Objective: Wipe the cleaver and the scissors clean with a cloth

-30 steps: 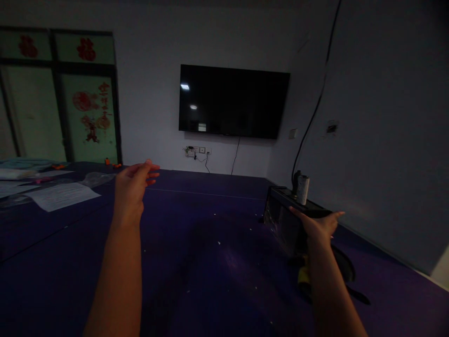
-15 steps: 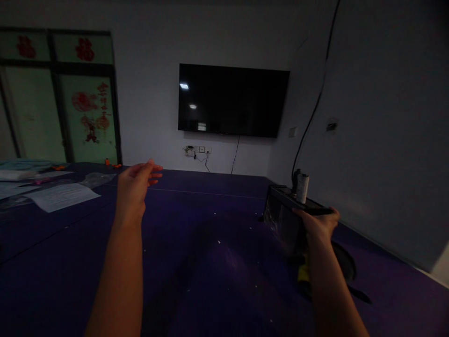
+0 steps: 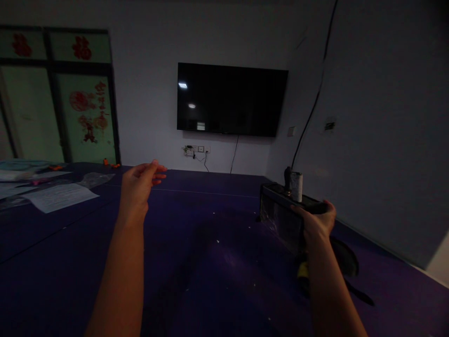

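Note:
My left hand [image 3: 142, 180] is raised above the purple tabletop [image 3: 196, 229]. Its thumb and fingers point to the right, slightly bent and apart, with nothing visible between them. On the right, my right hand [image 3: 319, 220] grips the near end of a long black box [image 3: 280, 220], thumb on the left side and fingers over the far side. The box's side has a shiny, clear-looking cover. A pale upright cylinder [image 3: 297, 187] and a small dark object [image 3: 288, 181] stand on its top. Part of the box is hidden behind my right hand and forearm.
Papers [image 3: 62, 197] and crumpled clear plastic [image 3: 96, 179] lie at the left. Beside my right forearm are a yellow item [image 3: 302, 270] and a dark round thing [image 3: 345, 257] with a strap. A black cable [image 3: 310, 114] runs up the wall behind the box. A television [image 3: 231, 100] hangs ahead.
My right hand and the black box have shifted slightly left, with the pale cylinder still on top. My left hand has moved a little to the right. The view has shifted slightly.

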A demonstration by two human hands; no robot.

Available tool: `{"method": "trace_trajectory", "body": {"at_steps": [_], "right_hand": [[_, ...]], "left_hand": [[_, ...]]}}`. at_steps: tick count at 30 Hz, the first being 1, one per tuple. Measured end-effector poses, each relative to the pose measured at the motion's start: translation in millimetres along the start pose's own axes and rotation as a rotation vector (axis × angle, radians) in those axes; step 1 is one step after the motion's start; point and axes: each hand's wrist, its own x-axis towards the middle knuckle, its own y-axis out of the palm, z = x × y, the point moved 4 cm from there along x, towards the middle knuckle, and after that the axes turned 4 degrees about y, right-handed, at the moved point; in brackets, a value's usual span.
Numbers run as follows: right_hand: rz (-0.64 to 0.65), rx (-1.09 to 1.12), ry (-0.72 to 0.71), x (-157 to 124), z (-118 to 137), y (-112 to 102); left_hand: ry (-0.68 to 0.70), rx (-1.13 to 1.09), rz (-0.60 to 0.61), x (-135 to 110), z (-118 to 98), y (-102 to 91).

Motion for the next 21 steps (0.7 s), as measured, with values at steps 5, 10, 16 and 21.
{"method": "trace_trajectory", "body": {"at_steps": [5,10,16,21], "right_hand": [[0.061,0.166,0.026,-5,24,1],[0.282,0.501,0.092,-23,49,11],[0.517,0.642,0.156,-46,64,35],[0.709,0.687,0.19,-66,80,52]], "left_hand": [[0.014,0.022,0.042,-2,1,5.8],[0.191,0.353,0.135,-5,20,26.7],[-0.064,0.342,0.435,-34,88,84.2],[-0.125,-0.023,0.507,-50,100,104.7]]}}
